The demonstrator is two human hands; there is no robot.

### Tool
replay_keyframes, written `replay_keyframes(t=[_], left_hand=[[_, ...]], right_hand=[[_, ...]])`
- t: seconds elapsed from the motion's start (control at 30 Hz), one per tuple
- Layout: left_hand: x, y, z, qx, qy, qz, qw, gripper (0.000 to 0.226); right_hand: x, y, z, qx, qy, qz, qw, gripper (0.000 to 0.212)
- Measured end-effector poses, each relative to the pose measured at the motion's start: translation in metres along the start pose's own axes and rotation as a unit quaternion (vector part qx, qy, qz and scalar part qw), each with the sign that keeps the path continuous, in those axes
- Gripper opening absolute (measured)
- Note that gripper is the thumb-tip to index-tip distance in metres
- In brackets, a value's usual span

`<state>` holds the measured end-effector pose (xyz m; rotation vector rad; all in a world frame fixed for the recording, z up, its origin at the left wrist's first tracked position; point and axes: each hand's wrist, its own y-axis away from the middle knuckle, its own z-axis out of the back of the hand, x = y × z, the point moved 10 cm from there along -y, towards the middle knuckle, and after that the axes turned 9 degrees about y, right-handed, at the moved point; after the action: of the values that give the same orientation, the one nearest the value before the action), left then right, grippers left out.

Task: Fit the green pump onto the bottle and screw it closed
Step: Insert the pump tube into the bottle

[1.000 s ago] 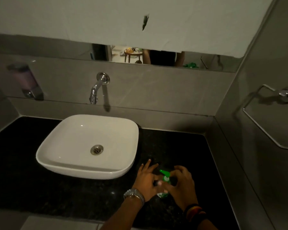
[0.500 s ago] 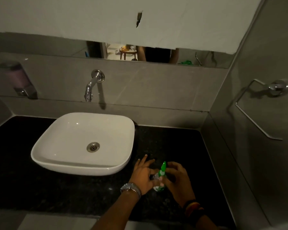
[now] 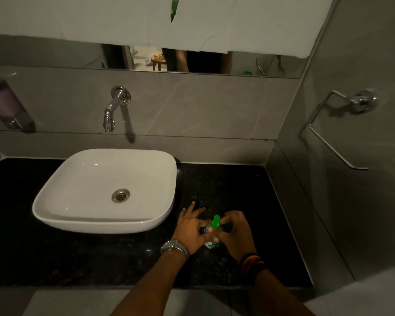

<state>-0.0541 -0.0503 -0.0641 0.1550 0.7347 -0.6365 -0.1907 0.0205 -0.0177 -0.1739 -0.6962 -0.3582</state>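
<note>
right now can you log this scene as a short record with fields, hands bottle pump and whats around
place: black counter, right of the white basin
bottle: small, upright on the counter, mostly hidden by hands
green pump: on the bottle's top
left hand: grips the bottle's left side
right hand: fingers at the pump
wall tap: above the basin
seated fully: cannot tell

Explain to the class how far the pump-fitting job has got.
Done: the green pump already sits upright on the bottle, which stands on the black counter. In hand: the left hand steadies the bottle while the right hand grips at the pump's collar. Left: finishing the screwing; whether it is tight cannot be seen.
</note>
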Motion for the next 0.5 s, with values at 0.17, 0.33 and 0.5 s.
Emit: replay_keyframes(t=[0.17, 0.33, 0.5], left_hand=[[0.0006, -0.0007, -0.0004, 0.003, -0.015, 0.009, 1.0, 0.052], [-0.0013, 0.0006, 0.0017, -0.004, -0.008, 0.007, 1.0, 0.043], [0.0015, 0.0, -0.0013, -0.002, -0.03, 0.005, 1.0, 0.05]], right_hand=[[0.0044, -0.0026, -0.0085, 0.032, -0.008, 0.056, 0.998, 0.037], [0.0087, -0.0078, -0.0018, -0.023, 0.068, 0.026, 0.997, 0.037], [0.0071, -0.0034, -0.01, 0.03, 0.076, 0.062, 0.995, 0.039]])
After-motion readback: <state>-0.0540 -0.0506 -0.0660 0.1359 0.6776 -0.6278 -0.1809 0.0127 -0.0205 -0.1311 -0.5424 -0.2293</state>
